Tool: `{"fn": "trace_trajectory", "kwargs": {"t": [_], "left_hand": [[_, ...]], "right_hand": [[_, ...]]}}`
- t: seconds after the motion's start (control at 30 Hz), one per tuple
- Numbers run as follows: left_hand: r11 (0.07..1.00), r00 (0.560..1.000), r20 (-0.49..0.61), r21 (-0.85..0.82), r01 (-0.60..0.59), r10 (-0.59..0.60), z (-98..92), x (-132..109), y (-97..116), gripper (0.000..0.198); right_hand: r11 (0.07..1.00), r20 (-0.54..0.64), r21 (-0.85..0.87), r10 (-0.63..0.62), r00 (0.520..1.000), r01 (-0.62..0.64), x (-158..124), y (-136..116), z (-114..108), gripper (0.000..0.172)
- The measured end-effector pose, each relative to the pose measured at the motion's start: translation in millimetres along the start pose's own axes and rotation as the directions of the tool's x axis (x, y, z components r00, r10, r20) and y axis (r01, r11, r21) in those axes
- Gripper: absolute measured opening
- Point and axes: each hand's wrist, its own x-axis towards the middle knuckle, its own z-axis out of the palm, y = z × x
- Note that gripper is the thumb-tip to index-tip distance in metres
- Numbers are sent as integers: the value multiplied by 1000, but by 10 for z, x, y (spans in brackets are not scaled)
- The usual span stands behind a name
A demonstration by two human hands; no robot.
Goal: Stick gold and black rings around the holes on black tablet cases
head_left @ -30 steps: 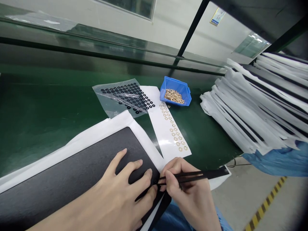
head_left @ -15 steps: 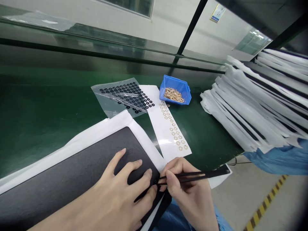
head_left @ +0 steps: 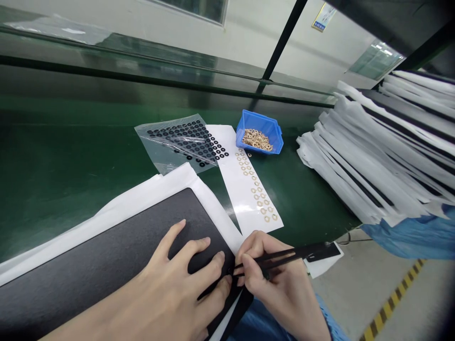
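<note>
A dark flat panel [head_left: 117, 251] lies at the lower left on white wrapping foam [head_left: 138, 192]. Across its right end my left hand [head_left: 192, 279] rests with the fingers spread, pressing on the surface. My right hand [head_left: 270, 279] is closed on black tweezers [head_left: 284, 258]. The tweezer tips point left and meet the panel near its right edge, beside my left fingertips. A small dark round spot shows on the panel there. Whether the tips pinch anything is too small to tell.
Beyond the panel lie a clear film with black rings [head_left: 185, 139] and a white sheet with pale rings [head_left: 261, 199]. A blue bin [head_left: 259, 130] holds loose gold-coloured rings. Wrapped panels [head_left: 377, 156] are stacked at right, above a yellow-black floor stripe [head_left: 391, 303].
The rear end of the tweezers has swung up and a little left as my right hand turned. The tips have stayed near the same spot. My left hand has hardly moved.
</note>
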Motion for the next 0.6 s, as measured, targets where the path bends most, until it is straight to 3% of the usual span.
{"fn": "trace_trajectory", "kwargs": {"t": [0.2,0.37,0.6], "left_hand": [[1000,1000,-26,-15,-6,5,-44,0,11,27],[1000,999,-37,-12,6,-6,-35,20,23,27],[1000,999,-43,-23,9,-10,-27,5,21,26]], "right_hand": [[998,-30,52,19,999,-17,-8,14,-4,17],[1000,-73,24,7,997,-5,-46,17,34,18],[998,-38,-65,-21,999,19,-38,13,37,19]]}}
